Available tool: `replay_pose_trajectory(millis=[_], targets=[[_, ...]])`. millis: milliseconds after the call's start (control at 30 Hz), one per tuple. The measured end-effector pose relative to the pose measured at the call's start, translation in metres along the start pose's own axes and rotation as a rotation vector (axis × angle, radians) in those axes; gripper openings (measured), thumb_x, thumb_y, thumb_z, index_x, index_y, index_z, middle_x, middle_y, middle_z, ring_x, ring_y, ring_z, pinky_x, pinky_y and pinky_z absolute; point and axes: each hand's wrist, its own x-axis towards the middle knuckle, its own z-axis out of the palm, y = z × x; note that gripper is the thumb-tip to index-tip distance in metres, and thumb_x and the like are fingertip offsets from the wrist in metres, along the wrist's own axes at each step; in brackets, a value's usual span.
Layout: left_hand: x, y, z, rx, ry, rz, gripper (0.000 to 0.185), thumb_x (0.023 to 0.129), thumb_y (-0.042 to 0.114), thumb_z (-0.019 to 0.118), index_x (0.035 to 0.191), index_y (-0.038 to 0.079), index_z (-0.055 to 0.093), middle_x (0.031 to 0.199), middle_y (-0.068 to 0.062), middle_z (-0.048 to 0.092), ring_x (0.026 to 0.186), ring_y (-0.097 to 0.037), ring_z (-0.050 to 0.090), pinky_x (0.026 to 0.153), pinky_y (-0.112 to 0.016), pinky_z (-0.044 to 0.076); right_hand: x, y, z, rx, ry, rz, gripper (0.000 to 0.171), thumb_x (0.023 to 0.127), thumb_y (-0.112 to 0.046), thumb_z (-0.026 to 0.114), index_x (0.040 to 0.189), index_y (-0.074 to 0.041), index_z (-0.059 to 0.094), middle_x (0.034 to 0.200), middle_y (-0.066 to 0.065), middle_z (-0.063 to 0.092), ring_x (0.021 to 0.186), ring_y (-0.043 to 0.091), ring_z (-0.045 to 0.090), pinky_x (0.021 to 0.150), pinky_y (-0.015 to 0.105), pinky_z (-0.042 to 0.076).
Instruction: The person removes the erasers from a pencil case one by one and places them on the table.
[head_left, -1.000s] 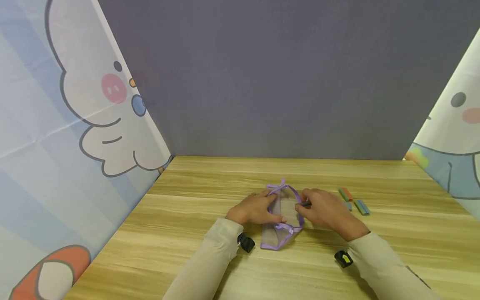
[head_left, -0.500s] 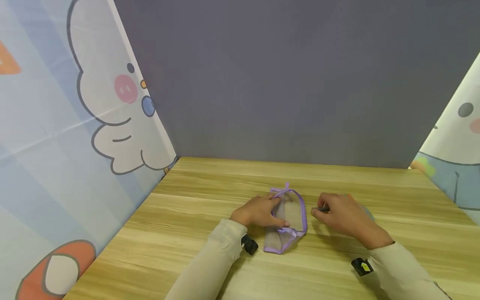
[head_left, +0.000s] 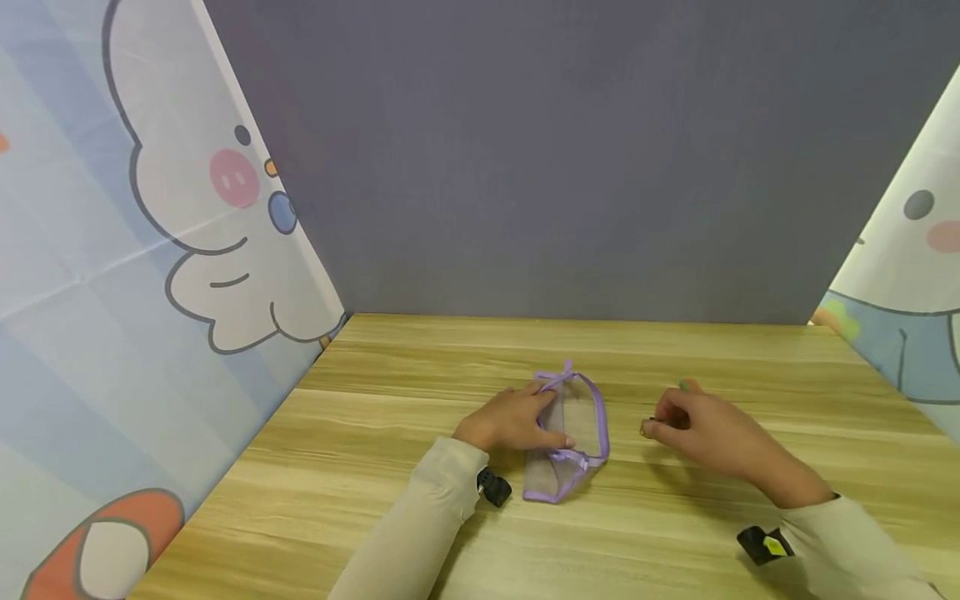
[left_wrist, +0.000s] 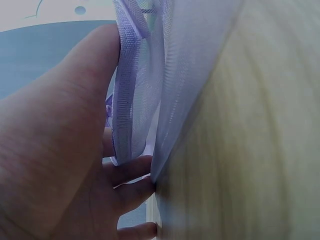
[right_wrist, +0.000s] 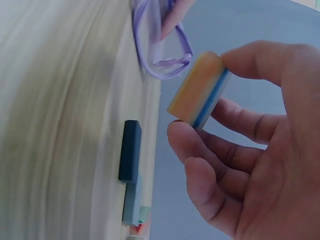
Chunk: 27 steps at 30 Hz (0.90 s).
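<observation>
My left hand (head_left: 510,421) lies spread at a mesh pouch (head_left: 602,429) with purple trim and ribbon ties. Its thumb and fingers are wide apart at the pouch's mouth, which gapes to the right. In the left wrist view the purple edge (left_wrist: 124,95) runs past the thumb tip to the fingers, whose tips reach the wooden tabletop. To the pouch's right, my right hand (head_left: 705,433) pinches a small striped block (right_wrist: 200,90), orange with a blue stripe and a rounded end. The head view shows only a sliver of that block, near the fingertips.
A dark teal block (right_wrist: 130,152) and a light blue one (right_wrist: 131,202) lie in a row on the tabletop, with another coloured piece (right_wrist: 143,220) beyond. In the head view a green and orange piece (head_left: 690,386) peeks out behind the right hand. A grey panel (head_left: 540,167) stands at the back.
My right hand has moved from the pouch's mouth out to the right, a small thing still pinched in it. It now covers most of the loose blocks. The left hand and pouch stay put.
</observation>
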Motion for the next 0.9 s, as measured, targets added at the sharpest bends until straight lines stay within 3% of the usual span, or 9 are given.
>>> replay_pose_trajectory(millis=[200, 233, 467, 700, 900], targets=[[-0.001, 0.001, 0.0, -0.004, -0.002, -0.009, 0.096, 0.086, 0.074, 0.058, 0.158, 0.015, 0.033, 0.163, -0.009, 0.026, 0.147, -0.021, 0.031, 0.119, -0.046, 0.021, -0.005, 0.003, -0.006, 0.035, 0.007, 0.026, 0.027, 0.097, -0.045, 0.065, 0.09, -0.02, 0.059, 0.078, -0.006, 0.052, 0.065, 0.008, 0.046, 0.062, 0.029, 0.044], [-0.001, 0.001, 0.0, -0.002, -0.005, -0.011, 0.096, 0.086, 0.074, 0.058, 0.158, 0.015, 0.033, 0.163, -0.009, 0.026, 0.147, -0.021, 0.03, 0.119, -0.046, 0.021, -0.005, 0.004, -0.006, 0.031, 0.002, 0.034, 0.027, 0.097, -0.045, 0.065, 0.09, -0.02, 0.059, 0.079, -0.006, 0.052, 0.066, 0.009, 0.047, 0.059, 0.028, 0.038], [-0.002, 0.002, -0.002, -0.007, -0.011, -0.018, 0.095, 0.086, 0.074, 0.058, 0.158, 0.014, 0.035, 0.163, -0.01, 0.027, 0.147, -0.023, 0.029, 0.119, -0.048, 0.021, -0.006, 0.017, -0.013, 0.004, -0.034, 0.07, 0.031, 0.099, -0.045, 0.062, 0.095, -0.015, 0.06, 0.09, 0.0, 0.063, 0.069, 0.012, 0.051, 0.055, 0.028, 0.037], [-0.001, 0.0, -0.002, -0.009, -0.008, -0.003, 0.097, 0.087, 0.075, 0.055, 0.159, 0.014, 0.032, 0.164, -0.01, 0.025, 0.148, -0.022, 0.028, 0.119, -0.047, 0.021, -0.008, 0.024, -0.019, -0.015, -0.04, 0.079, 0.031, 0.098, -0.044, 0.063, 0.089, -0.016, 0.055, 0.071, -0.005, 0.048, 0.058, 0.01, 0.039, 0.051, 0.027, 0.031], [0.001, -0.002, -0.001, -0.012, 0.001, 0.014, 0.095, 0.088, 0.073, 0.056, 0.159, 0.015, 0.032, 0.163, -0.009, 0.027, 0.148, -0.022, 0.026, 0.119, -0.049, 0.02, -0.01, 0.032, -0.024, -0.026, -0.077, 0.086, 0.032, 0.099, -0.044, 0.063, 0.086, -0.016, 0.052, 0.068, -0.004, 0.044, 0.056, 0.011, 0.037, 0.051, 0.027, 0.029]])
